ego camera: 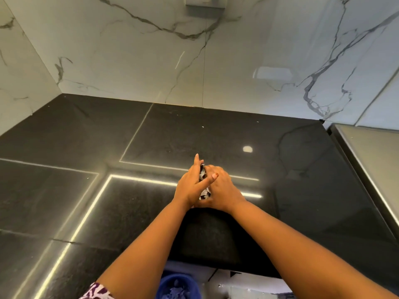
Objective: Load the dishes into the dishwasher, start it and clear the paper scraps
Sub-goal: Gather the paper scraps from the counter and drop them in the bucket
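Note:
Both of my hands meet over the middle of the black stone counter (108,130). A bundle of white and dark paper scraps (203,174) is squeezed between them, and only its edges show. My left hand (189,187) lies against the scraps with its fingers straight and its thumb across the top. My right hand (224,192) curls its fingers round the bundle from the other side. No dishes or dishwasher are in view.
A blue bin (179,287) holding scraps stands below the counter's front edge, between my forearms. A grey metal surface (367,160) borders the counter on the right. Marble walls (151,61) close the back and left. A pale round spot (247,149) lies beyond my hands.

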